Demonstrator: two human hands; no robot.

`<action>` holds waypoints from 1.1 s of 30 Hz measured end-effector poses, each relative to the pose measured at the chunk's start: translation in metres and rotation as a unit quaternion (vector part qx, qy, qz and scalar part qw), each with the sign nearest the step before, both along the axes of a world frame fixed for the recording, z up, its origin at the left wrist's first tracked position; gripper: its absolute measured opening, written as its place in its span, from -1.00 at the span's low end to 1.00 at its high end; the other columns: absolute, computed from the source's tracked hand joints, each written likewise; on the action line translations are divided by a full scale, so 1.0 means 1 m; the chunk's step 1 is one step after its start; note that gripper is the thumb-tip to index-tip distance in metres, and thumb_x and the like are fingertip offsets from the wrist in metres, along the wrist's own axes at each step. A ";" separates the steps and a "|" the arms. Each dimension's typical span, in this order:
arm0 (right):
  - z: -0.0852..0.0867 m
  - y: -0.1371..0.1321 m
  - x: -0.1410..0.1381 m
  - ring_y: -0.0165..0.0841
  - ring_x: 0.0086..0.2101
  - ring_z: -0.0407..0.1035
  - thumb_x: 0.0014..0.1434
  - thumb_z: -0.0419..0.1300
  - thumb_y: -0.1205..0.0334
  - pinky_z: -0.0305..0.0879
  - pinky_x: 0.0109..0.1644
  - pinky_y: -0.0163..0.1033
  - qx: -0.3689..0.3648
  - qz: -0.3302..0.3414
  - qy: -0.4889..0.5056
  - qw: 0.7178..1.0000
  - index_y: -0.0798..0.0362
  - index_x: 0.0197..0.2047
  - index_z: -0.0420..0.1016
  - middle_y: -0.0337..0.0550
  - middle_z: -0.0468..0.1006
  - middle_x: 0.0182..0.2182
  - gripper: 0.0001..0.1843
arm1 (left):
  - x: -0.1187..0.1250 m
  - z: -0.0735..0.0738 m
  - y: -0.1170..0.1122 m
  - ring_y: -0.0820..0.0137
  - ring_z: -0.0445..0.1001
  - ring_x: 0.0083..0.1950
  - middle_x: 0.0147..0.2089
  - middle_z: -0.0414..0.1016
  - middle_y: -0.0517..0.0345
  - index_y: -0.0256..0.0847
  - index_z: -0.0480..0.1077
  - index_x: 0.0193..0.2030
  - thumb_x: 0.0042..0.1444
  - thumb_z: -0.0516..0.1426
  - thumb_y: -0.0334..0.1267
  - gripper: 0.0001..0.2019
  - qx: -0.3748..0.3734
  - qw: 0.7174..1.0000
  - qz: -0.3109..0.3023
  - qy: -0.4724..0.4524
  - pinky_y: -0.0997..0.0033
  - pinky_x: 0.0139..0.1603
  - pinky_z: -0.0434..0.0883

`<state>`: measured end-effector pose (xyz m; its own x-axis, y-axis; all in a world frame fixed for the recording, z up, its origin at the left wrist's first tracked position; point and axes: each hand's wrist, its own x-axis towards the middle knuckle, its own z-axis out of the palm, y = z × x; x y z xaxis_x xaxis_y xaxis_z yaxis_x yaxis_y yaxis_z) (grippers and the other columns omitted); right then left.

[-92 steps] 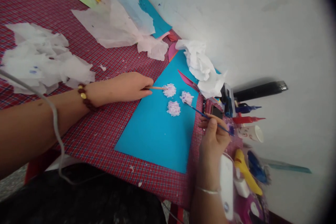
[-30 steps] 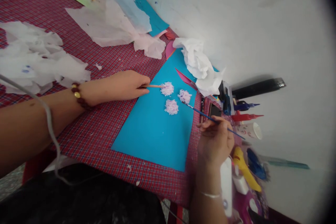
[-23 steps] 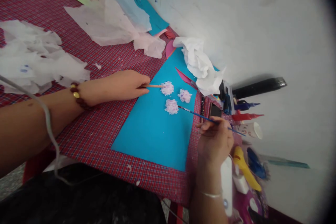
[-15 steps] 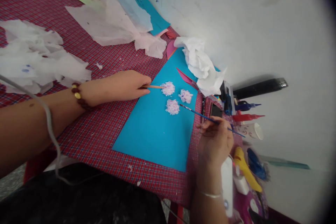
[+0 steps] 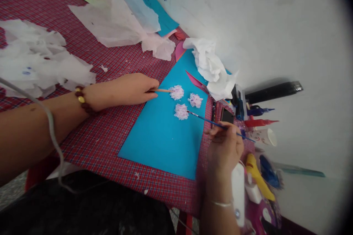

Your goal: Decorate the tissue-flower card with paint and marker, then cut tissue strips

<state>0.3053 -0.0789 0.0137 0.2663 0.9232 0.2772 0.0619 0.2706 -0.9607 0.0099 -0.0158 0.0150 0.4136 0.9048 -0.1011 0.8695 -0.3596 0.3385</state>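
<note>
Left hand (image 5: 129, 90) lies flat on the tabletop (image 5: 93, 143), at the left edge of the blue card (image 5: 165, 136). Its fingers (image 5: 151, 96) are drawn together, pinching a thin stick (image 5: 163, 90) whose far end touches the upper tuft (image 5: 177, 92), a small white-lilac ball of paper on the card. A bead bracelet (image 5: 82, 100) sits at that wrist. Right hand (image 5: 224, 147) is off the card's right edge with its fingers (image 5: 220, 134) curled close, pinching a brush (image 5: 212, 122) midway along its blue handle. The handle slants up and left over the card, and the tip meets the right side of the lower tuft (image 5: 181, 111). A third tuft (image 5: 195, 100) lies just beside the other two, near the card's upper edge and touched by neither tool. All three tufts sit close together on the upper part of the card. A thin bangle (image 5: 222, 203) circles the right wrist. Around the card: a loose tissue heap (image 5: 41, 62) at far left, well apart, and a crumpled wad (image 5: 212, 66) at the card's top corner, against the wall. To the right of the brush hand lie a paper cup (image 5: 263, 136) on its side and a red bottle (image 5: 260, 122) just above it — both near the brush's rear end.
</note>
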 end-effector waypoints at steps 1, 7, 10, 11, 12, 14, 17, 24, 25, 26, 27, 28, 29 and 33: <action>0.000 0.000 0.000 -0.46 -0.60 0.36 0.33 0.14 0.09 0.37 -0.43 -0.31 0.001 0.000 0.000 1.000 0.06 -0.27 0.53 -0.32 0.52 -0.60 -0.75 | 0.000 -0.001 0.000 0.30 0.42 -0.40 -0.33 0.52 0.09 -0.21 0.44 -0.21 0.27 -0.02 -0.10 -0.71 0.002 1.000 -0.001 -0.004 0.38 -0.40 0.12; -0.002 -0.001 0.001 -0.46 -0.60 0.36 0.34 0.12 0.13 0.37 -0.42 -0.30 0.004 0.008 0.003 1.000 0.06 -0.27 0.54 -0.31 0.52 -0.60 -0.76 | -0.001 -0.005 0.002 0.30 0.39 -0.44 -0.37 0.49 0.10 -0.19 0.41 -0.26 0.25 0.00 -0.09 -0.74 0.014 1.000 -0.004 -0.016 0.37 -0.45 0.07; -0.002 -0.002 0.000 -0.46 -0.60 0.36 0.35 0.11 0.13 0.36 -0.43 -0.30 0.002 0.008 -0.003 1.000 0.07 -0.26 0.53 -0.31 0.52 -0.59 -0.75 | 0.000 -0.003 0.001 0.29 0.42 -0.40 -0.33 0.52 0.08 -0.20 0.43 -0.23 0.25 0.00 -0.10 -0.74 0.004 1.000 0.000 -0.011 0.37 -0.42 0.11; -0.001 -0.002 0.000 -0.46 -0.60 0.36 0.35 0.11 0.13 0.35 -0.43 -0.30 0.001 0.006 -0.006 1.000 0.07 -0.26 0.53 -0.31 0.52 -0.59 -0.75 | 0.000 -0.003 0.001 0.29 0.43 -0.39 -0.32 0.53 0.08 -0.20 0.44 -0.21 0.26 0.00 -0.10 -0.73 -0.002 1.000 0.002 -0.007 0.37 -0.41 0.12; -0.001 -0.002 0.000 -0.46 -0.60 0.36 0.35 0.11 0.13 0.34 -0.44 -0.30 0.000 0.004 -0.010 1.000 0.07 -0.26 0.53 -0.31 0.52 -0.59 -0.75 | 0.000 -0.002 0.001 0.28 0.44 -0.38 -0.31 0.54 0.08 -0.20 0.45 -0.19 0.26 0.01 -0.10 -0.73 -0.006 1.000 0.005 -0.002 0.37 -0.39 0.14; -0.001 -0.002 -0.001 -0.46 -0.60 0.36 0.35 0.11 0.13 0.32 -0.45 -0.31 -0.003 0.000 -0.015 1.000 0.07 -0.27 0.52 -0.30 0.51 -0.59 -0.75 | 0.000 -0.002 0.001 0.28 0.44 -0.38 -0.32 0.54 0.08 -0.20 0.46 -0.17 0.27 0.01 -0.09 -0.72 -0.009 1.000 0.010 0.004 0.37 -0.37 0.16; 0.000 -0.002 -0.002 -0.47 -0.60 0.36 0.35 0.10 0.13 0.31 -0.44 -0.31 -0.005 -0.003 -0.014 1.000 0.07 -0.27 0.51 -0.31 0.50 -0.59 -0.75 | 0.000 -0.003 0.001 0.28 0.43 -0.42 -0.37 0.51 0.10 -0.20 0.44 -0.20 0.26 0.01 -0.08 -0.73 0.002 1.000 0.004 -0.004 0.37 -0.39 0.14; 0.000 -0.003 -0.002 -0.45 -0.60 0.36 0.34 0.10 0.08 0.30 -0.44 -0.29 -0.010 -0.005 -0.029 1.000 0.06 -0.27 0.49 -0.31 0.49 -0.59 -0.74 | -0.002 -0.005 0.001 0.29 0.40 -0.45 -0.38 0.51 0.10 -0.17 0.44 -0.25 0.25 0.01 -0.09 -0.74 0.011 1.000 -0.003 -0.019 0.34 -0.41 0.12; 0.000 -0.003 -0.003 -0.46 -0.60 0.36 0.34 0.10 0.09 0.30 -0.44 -0.29 -0.010 -0.004 -0.027 1.000 0.06 -0.27 0.49 -0.31 0.49 -0.59 -0.74 | -0.001 -0.005 0.001 0.29 0.39 -0.44 -0.38 0.51 0.10 -0.17 0.44 -0.24 0.25 0.01 -0.08 -0.73 0.010 1.000 -0.002 -0.018 0.34 -0.39 0.13; 0.000 -0.003 -0.003 -0.46 -0.60 0.36 0.34 0.11 0.09 0.30 -0.44 -0.30 -0.009 -0.005 -0.025 1.000 0.06 -0.27 0.49 -0.31 0.49 -0.60 -0.74 | -0.001 -0.005 0.001 0.28 0.39 -0.44 -0.39 0.50 0.10 -0.17 0.45 -0.23 0.25 0.00 -0.08 -0.73 0.007 1.000 0.000 -0.019 0.34 -0.38 0.13; 0.000 -0.003 -0.003 -0.46 -0.60 0.36 0.34 0.11 0.10 0.30 -0.44 -0.30 -0.009 -0.005 -0.024 1.000 0.07 -0.26 0.50 -0.31 0.50 -0.59 -0.75 | -0.001 -0.005 0.001 0.28 0.38 -0.43 -0.39 0.50 0.10 -0.17 0.45 -0.23 0.25 0.00 -0.08 -0.73 0.003 1.000 0.001 -0.020 0.34 -0.37 0.13; 0.000 -0.003 -0.003 -0.46 -0.60 0.36 0.34 0.11 0.10 0.31 -0.44 -0.30 -0.008 -0.006 -0.025 1.000 0.07 -0.27 0.50 -0.30 0.50 -0.59 -0.75 | -0.001 -0.004 0.001 0.28 0.38 -0.43 -0.39 0.49 0.09 -0.17 0.45 -0.22 0.25 0.00 -0.08 -0.73 0.000 1.000 0.002 -0.022 0.34 -0.36 0.12; 0.000 -0.003 -0.003 -0.46 -0.60 0.36 0.34 0.11 0.11 0.31 -0.44 -0.30 -0.006 -0.006 -0.025 1.000 0.07 -0.28 0.50 -0.31 0.50 -0.60 -0.74 | -0.001 -0.004 0.001 0.28 0.37 -0.42 -0.39 0.48 0.09 -0.18 0.45 -0.22 0.24 0.00 -0.09 -0.72 -0.001 1.000 0.001 -0.025 0.34 -0.36 0.12; 0.000 -0.002 -0.002 -0.45 -0.60 0.36 0.32 0.12 0.12 0.37 -0.41 -0.28 -0.001 -0.005 -0.027 1.000 0.05 -0.39 0.46 -0.33 0.45 -0.64 -0.72 | -0.001 -0.003 0.001 0.30 0.37 -0.42 -0.37 0.47 0.10 -0.20 0.44 -0.20 0.26 -0.02 -0.10 -0.72 -0.002 1.000 -0.003 -0.020 0.36 -0.36 0.11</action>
<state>0.3033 -0.0806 0.0133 0.2608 0.9207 0.2903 0.1160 0.2686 -0.9562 0.0093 -0.0151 0.0121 0.4226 0.9021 -0.0877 0.8531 -0.3632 0.3746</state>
